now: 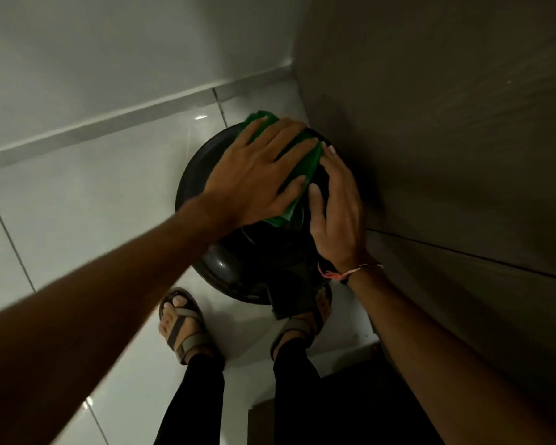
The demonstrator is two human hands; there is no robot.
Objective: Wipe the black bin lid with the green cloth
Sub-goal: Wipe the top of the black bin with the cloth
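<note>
A round black bin lid [196, 175] sits on a black pedal bin in the corner of a tiled floor. My left hand [257, 175] lies flat on the green cloth [308, 168], pressing it onto the far half of the lid with fingers spread. The cloth shows beyond my fingertips and under my palm. My right hand [337, 213] rests flat on the right side of the lid, beside the cloth, holding nothing. A pink string bracelet circles my right wrist.
A dark wall or cabinet panel [446, 139] stands close on the right of the bin. A grey skirting [109, 123] runs along the far wall. My sandalled feet [183, 322] stand just before the bin; the right foot is at the pedal [292, 300].
</note>
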